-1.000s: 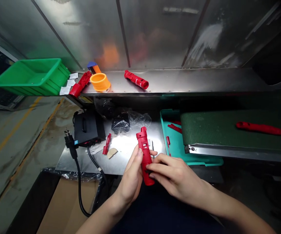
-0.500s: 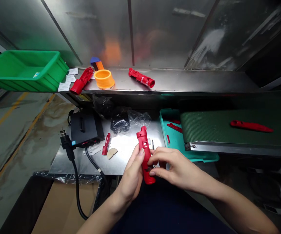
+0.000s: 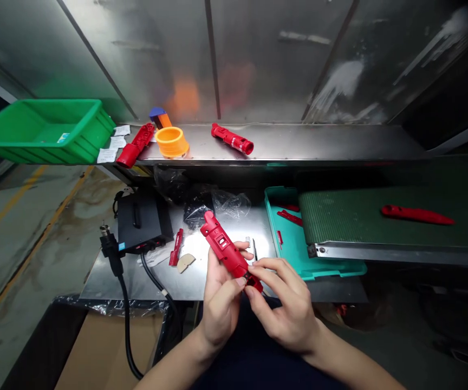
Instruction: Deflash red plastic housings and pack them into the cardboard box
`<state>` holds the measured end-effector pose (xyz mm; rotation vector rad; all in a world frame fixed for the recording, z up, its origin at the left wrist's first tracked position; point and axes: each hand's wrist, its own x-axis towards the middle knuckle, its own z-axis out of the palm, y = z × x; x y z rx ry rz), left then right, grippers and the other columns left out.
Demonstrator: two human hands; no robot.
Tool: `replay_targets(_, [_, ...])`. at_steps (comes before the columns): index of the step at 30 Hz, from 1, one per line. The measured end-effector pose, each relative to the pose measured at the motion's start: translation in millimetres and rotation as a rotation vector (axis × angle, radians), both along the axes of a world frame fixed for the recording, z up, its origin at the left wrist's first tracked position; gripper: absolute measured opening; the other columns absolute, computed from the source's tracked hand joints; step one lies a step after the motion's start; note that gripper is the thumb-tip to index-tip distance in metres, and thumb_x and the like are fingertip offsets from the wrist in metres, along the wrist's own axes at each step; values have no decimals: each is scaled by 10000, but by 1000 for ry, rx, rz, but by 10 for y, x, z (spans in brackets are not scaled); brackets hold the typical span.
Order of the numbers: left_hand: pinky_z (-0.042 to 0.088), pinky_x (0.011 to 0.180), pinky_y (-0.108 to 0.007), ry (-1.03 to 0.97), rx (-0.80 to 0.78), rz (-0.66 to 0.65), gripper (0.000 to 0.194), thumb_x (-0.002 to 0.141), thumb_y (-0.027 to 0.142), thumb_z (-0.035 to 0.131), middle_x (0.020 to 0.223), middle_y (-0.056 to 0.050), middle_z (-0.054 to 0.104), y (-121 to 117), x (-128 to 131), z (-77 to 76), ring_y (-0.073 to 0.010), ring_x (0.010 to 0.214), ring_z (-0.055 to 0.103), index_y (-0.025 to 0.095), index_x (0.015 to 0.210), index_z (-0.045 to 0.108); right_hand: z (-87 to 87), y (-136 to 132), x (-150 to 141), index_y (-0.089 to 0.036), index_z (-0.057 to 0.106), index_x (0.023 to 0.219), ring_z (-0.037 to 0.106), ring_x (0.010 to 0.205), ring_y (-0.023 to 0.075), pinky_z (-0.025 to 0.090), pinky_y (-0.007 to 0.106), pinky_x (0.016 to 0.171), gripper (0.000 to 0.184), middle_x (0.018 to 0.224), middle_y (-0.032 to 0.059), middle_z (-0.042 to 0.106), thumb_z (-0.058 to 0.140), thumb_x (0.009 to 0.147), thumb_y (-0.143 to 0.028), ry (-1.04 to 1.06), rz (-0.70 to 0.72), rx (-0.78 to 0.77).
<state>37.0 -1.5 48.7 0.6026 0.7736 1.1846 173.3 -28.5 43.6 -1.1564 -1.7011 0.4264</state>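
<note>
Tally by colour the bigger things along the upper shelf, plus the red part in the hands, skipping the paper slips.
Red: 3 (held part in the left hand, right hand touching it; left shelf part; right shelf part)
Green: 1 (bin)
Orange: 1 (ring)
Blue and orange: 1 (angular piece)
Total: 6

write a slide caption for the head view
Left hand holds a red tubular plastic part as the right hand touches its near end at a silver metal bench.
</note>
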Motion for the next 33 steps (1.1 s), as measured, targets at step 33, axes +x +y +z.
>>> replay_targets(33, [507,340,-230,126,-418,78,488,904,607,647,817,-44,705,264,-722,-473,-142,514,632,132,1016,656,-1600,-204,216,-156,641,1011,684,829,216,573,379,763,170,897,37,674,571,969,-304,-84,-24,-1119])
